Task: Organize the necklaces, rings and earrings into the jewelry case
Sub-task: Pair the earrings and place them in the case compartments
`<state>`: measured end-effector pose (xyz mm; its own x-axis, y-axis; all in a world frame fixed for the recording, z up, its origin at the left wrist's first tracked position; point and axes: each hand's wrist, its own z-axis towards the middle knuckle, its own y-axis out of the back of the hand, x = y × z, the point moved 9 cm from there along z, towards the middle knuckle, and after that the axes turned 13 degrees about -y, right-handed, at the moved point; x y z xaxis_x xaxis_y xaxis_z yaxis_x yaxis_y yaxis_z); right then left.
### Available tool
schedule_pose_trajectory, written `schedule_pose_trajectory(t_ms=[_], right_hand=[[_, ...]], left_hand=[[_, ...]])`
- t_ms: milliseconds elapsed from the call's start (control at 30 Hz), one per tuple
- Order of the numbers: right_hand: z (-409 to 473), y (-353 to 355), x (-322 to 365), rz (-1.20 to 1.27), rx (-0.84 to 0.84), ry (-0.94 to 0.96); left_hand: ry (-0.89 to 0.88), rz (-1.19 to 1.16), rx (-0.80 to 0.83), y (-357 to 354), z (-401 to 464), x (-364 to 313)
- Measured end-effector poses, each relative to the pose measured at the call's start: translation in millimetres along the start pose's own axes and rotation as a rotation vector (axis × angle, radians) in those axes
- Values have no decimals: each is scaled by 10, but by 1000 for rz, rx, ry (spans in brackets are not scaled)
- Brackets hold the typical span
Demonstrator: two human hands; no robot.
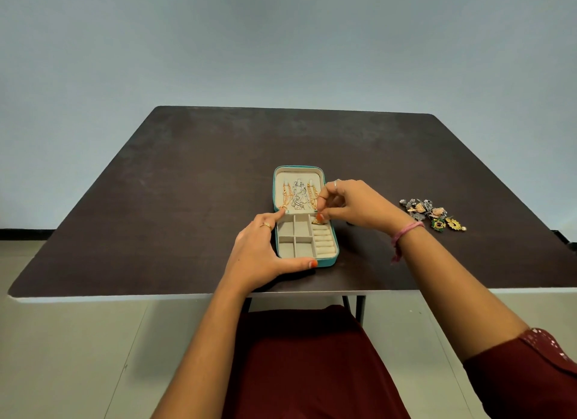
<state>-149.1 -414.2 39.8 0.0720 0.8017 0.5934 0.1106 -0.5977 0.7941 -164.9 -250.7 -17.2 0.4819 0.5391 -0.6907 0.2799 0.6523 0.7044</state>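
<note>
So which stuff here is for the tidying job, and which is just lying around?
For the job:
jewelry case
necklaces in the lid
gold ring at the ring rolls
earrings pile
left hand, right hand

Just there:
table
pink wrist thread

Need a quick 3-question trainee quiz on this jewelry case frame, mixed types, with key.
1. True or false: the necklaces hang in the lid of the jewelry case.
2. The earrings still on the table lie on which side of the case? A) the person's left B) the person's right C) in front of the case
3. Which hand steadies the case at its near corner?

Key: 1 true. 2 B. 3 the left hand; the right hand works a gold ring at the ring rolls.
</note>
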Motion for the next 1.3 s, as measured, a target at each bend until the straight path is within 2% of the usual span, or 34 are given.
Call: schedule_pose_trajectory(t_ms=[133,233,433,800,900,1033,1133,1300], right_hand=[[-72,259,-281,174,-173,-37],[-132,355,-557,167,-250,-105],[-253,210,-874,86,-137,-149],[-214,143,-733,-49,-129,-102],[-221,116,-638,93,-66,-146],[-225,-37,-450,278,160,-203],[-181,-185,-367,244,302,-252],[-74,-280,-349,207,339,-333]], left_hand=[[1,-6,-4,3,-8,-5],[7,-12,-9,2,-9,6],[6,-9,-4,-3,-2,11],[11,-9,-5,3,-12,-3],[8,-2,-4,0,-8,0],[6,1,-1,-2,-5,12],[-4,-8,-5,2,-11,-2],[-12,-1,-6,6,-4,-17]])
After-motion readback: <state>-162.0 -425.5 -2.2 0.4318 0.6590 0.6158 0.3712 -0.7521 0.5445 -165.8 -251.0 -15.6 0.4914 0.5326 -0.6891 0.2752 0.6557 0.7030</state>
